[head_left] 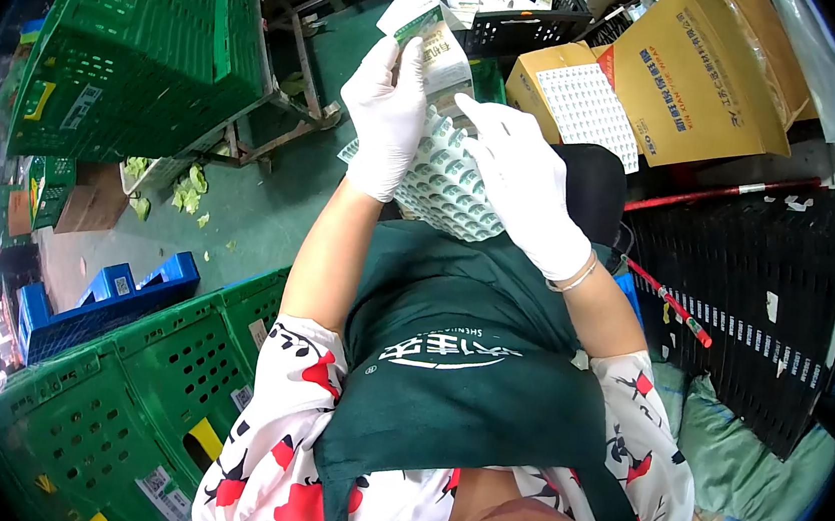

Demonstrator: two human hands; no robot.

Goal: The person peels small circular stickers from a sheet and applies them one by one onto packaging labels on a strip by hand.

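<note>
My left hand [389, 107], in a white glove, pinches a printed packaging bag [444, 60] with white and green areas, held up in front of me. My right hand [524, 165], gloved too, has its index finger stretched toward the bag's lower edge, its other fingers loosely bent. Whether a small label sits on its fingertip is too small to tell. Beneath both hands, a sheet of round stickers [452, 188] lies tilted across my lap. My hands partly cover this sheet.
Stacked green crates [146, 54] stand at left, and another green crate [176, 363] is beside me. A black crate [525, 28] holds more bags. A second sticker sheet [590, 111] leans on a cardboard box [697, 76]. Black crates [736, 291] stand at right.
</note>
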